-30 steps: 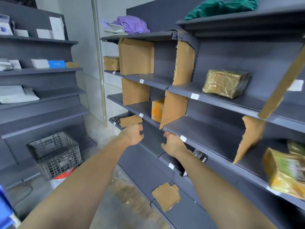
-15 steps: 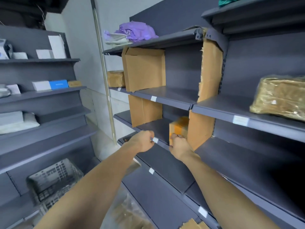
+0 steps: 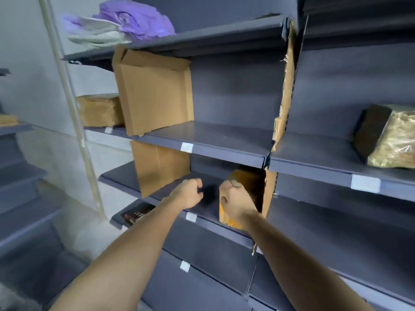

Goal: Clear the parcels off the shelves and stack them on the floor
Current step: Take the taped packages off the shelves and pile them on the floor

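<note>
An orange-brown parcel [image 3: 244, 179] stands on the middle shelf [image 3: 208, 212], tucked against a cardboard divider [image 3: 270, 194] on its right. My right hand [image 3: 235, 199] is on the parcel's front, fingers curled over its top near corner. My left hand [image 3: 188, 194] hovers over the shelf just left of the parcel, curled into a loose fist and holding nothing. A tape-wrapped brown parcel [image 3: 100, 110] sits on the upper shelf at the left. At the right edge, on the same level, lies a gold-wrapped parcel [image 3: 391, 140].
Tall cardboard dividers [image 3: 155, 93] stand upright between shelf bays. Purple and white plastic bags [image 3: 125, 23] lie on the top shelf. A flat black item [image 3: 137, 213] rests on the lower shelf at the left. Another grey shelving unit [image 3: 18, 176] faces this one.
I have stepped closer to the shelving and the view has tilted up. Both hands have risen from the lower shelf edge to the middle shelf, and the right hand has reached the orange parcel.
</note>
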Tool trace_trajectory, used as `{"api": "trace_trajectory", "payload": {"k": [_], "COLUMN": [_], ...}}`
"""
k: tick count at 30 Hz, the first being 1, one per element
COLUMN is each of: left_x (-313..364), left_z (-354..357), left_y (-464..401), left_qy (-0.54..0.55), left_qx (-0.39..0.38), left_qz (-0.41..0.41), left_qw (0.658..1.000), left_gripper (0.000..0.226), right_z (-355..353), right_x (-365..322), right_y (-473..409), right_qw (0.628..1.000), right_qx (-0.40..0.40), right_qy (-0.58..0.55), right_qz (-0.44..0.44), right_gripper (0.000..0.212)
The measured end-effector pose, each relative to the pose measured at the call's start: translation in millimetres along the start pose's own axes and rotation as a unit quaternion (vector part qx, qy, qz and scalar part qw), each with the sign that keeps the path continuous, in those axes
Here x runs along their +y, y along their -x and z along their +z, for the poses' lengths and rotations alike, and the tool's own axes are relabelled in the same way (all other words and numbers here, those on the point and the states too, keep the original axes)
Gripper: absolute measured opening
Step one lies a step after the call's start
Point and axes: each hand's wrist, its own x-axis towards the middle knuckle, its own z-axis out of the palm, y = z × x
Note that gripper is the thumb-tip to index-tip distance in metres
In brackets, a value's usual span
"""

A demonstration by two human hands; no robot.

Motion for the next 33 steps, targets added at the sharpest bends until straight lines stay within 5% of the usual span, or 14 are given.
{"api": "trace_trajectory", "payload": {"k": [4, 7, 12, 18, 21, 25, 33], "left_x": [-5.5, 0.1, 7.5, 0.3, -5.8, -16.0, -22.1], "left_z": [8.5, 11.0, 16.2, 21.2, 12.4, 1.6, 5.3], "left_y": [-47.2, -70.0, -80.1, -78.5, -84.6, -88.6, -79.9], "left_qy": [0.015, 0.070, 0.131, 0.198, 0.212, 0.189, 0.189], "left_qx": [-0.043, -0.067, -0.138, -0.149, -0.130, -0.155, -0.201], "left_qz": [0.081, 0.136, 0.204, 0.166, 0.129, 0.064, 0.027], "left_qw": [0.996, 0.986, 0.960, 0.955, 0.960, 0.967, 0.961], "left_gripper": [0.033, 0.037, 0.028, 0.040, 0.026, 0.046, 0.055], "right_z": [-2.8, -8.2, 0.8, 9.8, 10.0, 6.6, 18.1], "right_x": [-3.8, -11.8, -18.5, -37.5, -42.9, -44.3, -34.9], "right_y": [-18.2, -24.5, -23.6, -15.2, -16.3, -20.9, -37.3], "right_qw": [0.994, 0.973, 0.944, 0.917, 0.899, 0.888, 0.909], "right_qx": [0.066, 0.039, 0.036, 0.097, 0.135, 0.152, 0.039], "right_qy": [0.029, 0.079, 0.003, -0.066, -0.105, -0.124, -0.120], "right_qz": [0.081, 0.213, 0.329, 0.380, 0.404, 0.415, 0.397], "right_gripper": [0.034, 0.053, 0.059, 0.068, 0.073, 0.043, 0.033]}}
